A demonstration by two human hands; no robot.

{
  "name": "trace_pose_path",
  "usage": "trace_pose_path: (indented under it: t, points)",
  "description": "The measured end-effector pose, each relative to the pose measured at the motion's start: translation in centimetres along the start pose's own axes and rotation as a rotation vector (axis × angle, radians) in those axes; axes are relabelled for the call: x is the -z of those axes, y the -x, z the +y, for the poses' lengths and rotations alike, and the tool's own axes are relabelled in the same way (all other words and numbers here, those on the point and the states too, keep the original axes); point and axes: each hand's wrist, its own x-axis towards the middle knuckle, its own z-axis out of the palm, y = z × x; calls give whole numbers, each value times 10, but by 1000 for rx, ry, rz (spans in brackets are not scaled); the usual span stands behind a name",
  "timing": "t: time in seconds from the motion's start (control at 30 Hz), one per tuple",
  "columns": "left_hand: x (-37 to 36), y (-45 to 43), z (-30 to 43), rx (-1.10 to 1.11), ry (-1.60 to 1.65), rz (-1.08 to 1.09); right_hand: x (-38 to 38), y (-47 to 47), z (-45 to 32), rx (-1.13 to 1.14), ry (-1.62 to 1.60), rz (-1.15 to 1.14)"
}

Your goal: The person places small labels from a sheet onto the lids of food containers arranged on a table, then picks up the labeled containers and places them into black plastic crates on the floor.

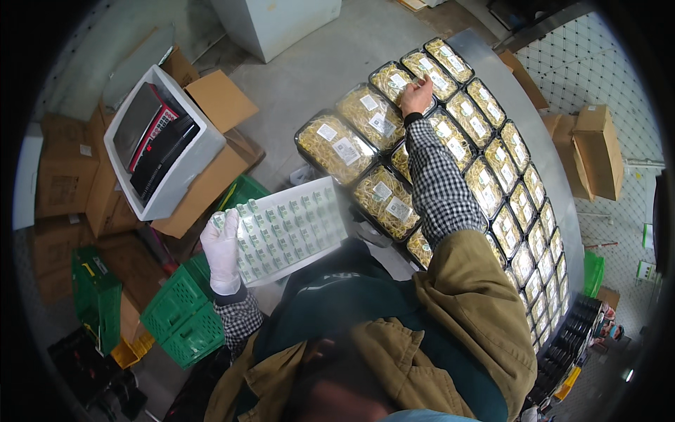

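Observation:
My left hand (222,253), in a white glove, grips the left end of a sheet of small stickers (285,232). The stickers are green and white, set in rows and partly lifted from their backing. Far out over the table, my bare right hand (417,96) is above packs of bean sprouts, its fingertips at the gap between a back-row pack (430,74) and its left neighbour (393,83). Whether a sticker is between those fingers is too small to tell. Each black tray is covered in clear film and bears white labels; a larger pack (337,146) sits at the near left corner.
A metal table (572,221) carries the many packs in rows. To my left, a white foam box (174,195) holds a device with red-framed keys, beside cardboard boxes (66,163) and green crates (184,322). Stacked black trays (567,337) stand at the right.

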Motion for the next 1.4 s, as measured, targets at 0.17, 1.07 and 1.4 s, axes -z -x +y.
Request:
trace_pose_path:
  t: [0.17,1.07,1.4]
  points:
    - [11,-4,13,-30,-24,35,36,69,-78,-356,-202,-330]
    - [63,-7,-6,-54,97,23,49,209,-115,-240,-74,-213]
    - [85,11,-17,-73,43,103,22,241,-156,25,495,-212]
